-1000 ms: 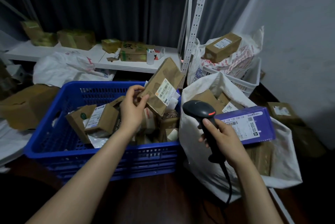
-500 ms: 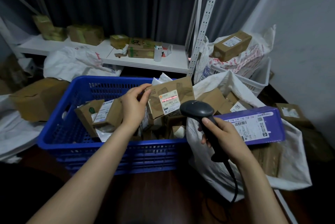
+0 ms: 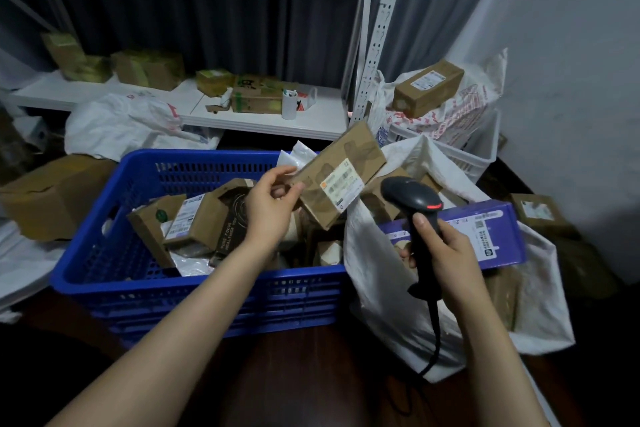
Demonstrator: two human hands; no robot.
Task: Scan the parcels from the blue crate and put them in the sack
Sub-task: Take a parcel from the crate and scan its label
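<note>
Tight along the right wall of the blue crate (image 3: 207,295), touching the white sack (image 3: 388,305) there. Open toward the viewer only, over the dark wooden surface (image 3: 311,374) along the crate's near wall, between the two forearms. Hemmed in at the far side by a low white shelf (image 3: 263,118) and its perforated upright (image 3: 375,46), and at the right by a pale wall.

Pinching, with the left hand (image 3: 268,208), the lower left edge of a flat brown parcel (image 3: 343,170): fingers (image 3: 280,171) above, thumb below, closed on the cardboard. Held tilted over the crate's far right corner, label toward the viewer, upper end reaching past the sack's rim.

Wrapped, with the right hand (image 3: 440,253), round the handle of a black scanner (image 3: 412,196): fingers curled tight, one fingertip laid up the neck. Held over the sack's left edge, head just beside the parcel's label, with a red light lit on top. Trailing from the handle down the sack's front, a dark cable (image 3: 434,340).

Heaped in the crate from its middle to its right wall: more brown parcels (image 3: 197,222). Across the sack's mouth, on brown cartons: a purple box (image 3: 498,232). Beyond the sack's far edge: a white basket (image 3: 474,156) with a printed bag and a labelled carton (image 3: 427,87). Beside the crate's left wall: a large brown box (image 3: 52,194).
</note>
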